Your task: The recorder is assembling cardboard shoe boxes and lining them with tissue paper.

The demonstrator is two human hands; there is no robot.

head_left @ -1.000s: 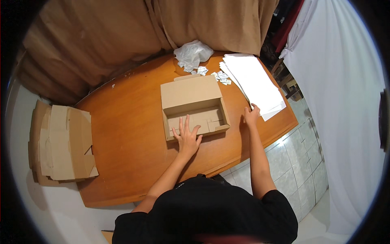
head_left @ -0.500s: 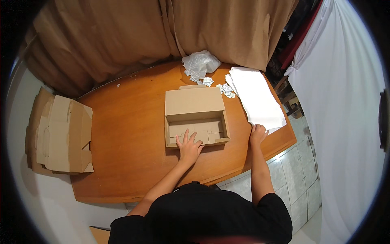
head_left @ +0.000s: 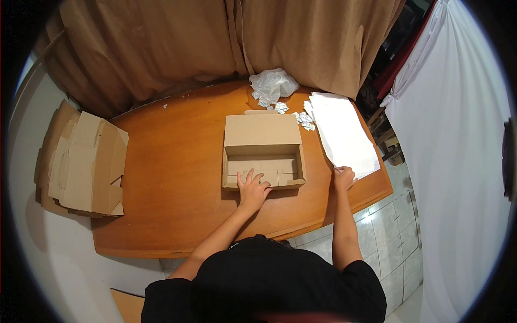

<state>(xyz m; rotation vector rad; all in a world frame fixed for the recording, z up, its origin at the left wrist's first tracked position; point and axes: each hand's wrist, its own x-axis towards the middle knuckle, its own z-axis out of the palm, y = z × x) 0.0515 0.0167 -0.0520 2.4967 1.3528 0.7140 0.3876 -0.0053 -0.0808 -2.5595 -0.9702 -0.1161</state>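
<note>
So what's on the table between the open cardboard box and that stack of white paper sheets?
In the head view, only bare orange-brown wooden table lies between the open cardboard box and the white paper stack; a few small white packets lie farther back.

Both your forearms enter from the lower edge, bare below short black sleeves. Your left arm runs up and to the right, elbow bent and held close to your torso, wrist straight. Your left hand point(head_left: 253, 189) lies palm down, flat, fingers spread and pointing up and away from you, thumb out to the left. Your right arm runs nearly straight up from the shoulder, elbow only a little bent, well apart from the left. Your right hand point(head_left: 343, 177) is palm down, fingers loosely curled with their tips pressed down, thumb tucked in; too small to tell whether it pinches anything.
</note>
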